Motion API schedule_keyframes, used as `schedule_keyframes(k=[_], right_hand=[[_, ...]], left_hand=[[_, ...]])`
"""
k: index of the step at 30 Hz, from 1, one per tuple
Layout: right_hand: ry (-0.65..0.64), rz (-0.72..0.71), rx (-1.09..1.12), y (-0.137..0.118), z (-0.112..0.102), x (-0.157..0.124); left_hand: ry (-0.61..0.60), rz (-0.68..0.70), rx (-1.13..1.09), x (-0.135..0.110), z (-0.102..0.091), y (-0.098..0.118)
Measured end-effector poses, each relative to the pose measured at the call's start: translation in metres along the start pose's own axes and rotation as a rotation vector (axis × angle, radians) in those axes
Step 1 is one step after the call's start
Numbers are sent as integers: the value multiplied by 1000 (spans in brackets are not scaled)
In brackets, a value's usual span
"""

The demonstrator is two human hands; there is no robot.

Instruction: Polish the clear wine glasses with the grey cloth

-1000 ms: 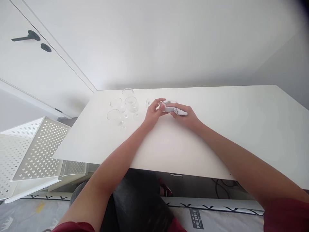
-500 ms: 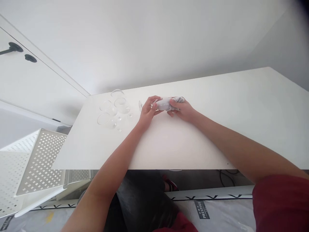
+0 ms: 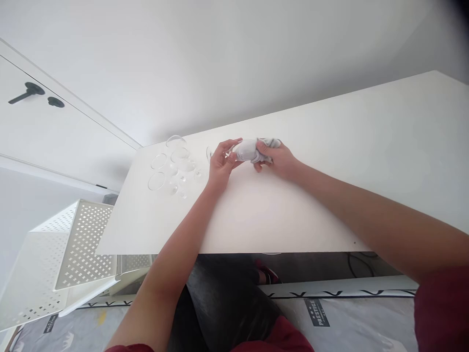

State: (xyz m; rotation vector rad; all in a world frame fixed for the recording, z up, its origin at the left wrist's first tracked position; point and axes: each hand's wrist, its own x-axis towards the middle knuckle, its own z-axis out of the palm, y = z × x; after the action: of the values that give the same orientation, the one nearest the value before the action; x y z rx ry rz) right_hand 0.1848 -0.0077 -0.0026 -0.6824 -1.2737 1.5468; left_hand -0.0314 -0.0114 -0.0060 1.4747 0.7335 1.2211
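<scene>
One sideways glass (image 3: pixel 245 150), left grip (image 3: pixel 220 165) clamped around it, right grip (image 3: pixel 281 159) clamped on cloth (image 3: pixel 271 142).

Far left of grip, we spot white door (image 3: pixel 69 137), black handle (image 3: pixel 33 89) on it, round black lock fitting (image 3: pixel 56 102) just right of handle! Straight beyond grip, we get pale wall (image 3: pixel 234 63). Under grip, white tabletop (image 3: pixel 330 146), stretching well out to right of it. Down left of grip, we catch perforated white panel (image 3: pixel 90 244), close by tabletop's corner. Down right of grip, dark cable (image 3: pixel 351 266) curling below tabletop; nearer us than grip, grey plastic sheeting (image 3: pixel 366 320), dark label (image 3: pixel 317 313) on it reading PRESTIGE.
</scene>
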Motion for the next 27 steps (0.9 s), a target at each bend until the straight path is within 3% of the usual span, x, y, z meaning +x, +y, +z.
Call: schedule_keyframes(k=[3,6,10,14,16,20,23,27], right_hand=[[-51,-99,-234,-6,7,-6],[-83,-94,-355,-8,8,-8],[-46,-16,-187,-2,1,-3],[88,47,62,0,-6,2],[96,60,103,-2,-6,3],[40,75,73,-6,0,-1],[48,-10,-90,-7,5,-5],[-4,-24,-170,-4,5,-8]], left_hand=[[50,-35,-30,0,-2,2],[48,-55,-48,-1,-3,2],[32,-54,2,-1,0,-2],[2,48,37,1,1,-5],[-20,98,25,2,-1,-6],[-17,136,-18,5,-7,-8],[-2,162,-20,7,-10,-9],[-53,144,-84,8,-9,-7]])
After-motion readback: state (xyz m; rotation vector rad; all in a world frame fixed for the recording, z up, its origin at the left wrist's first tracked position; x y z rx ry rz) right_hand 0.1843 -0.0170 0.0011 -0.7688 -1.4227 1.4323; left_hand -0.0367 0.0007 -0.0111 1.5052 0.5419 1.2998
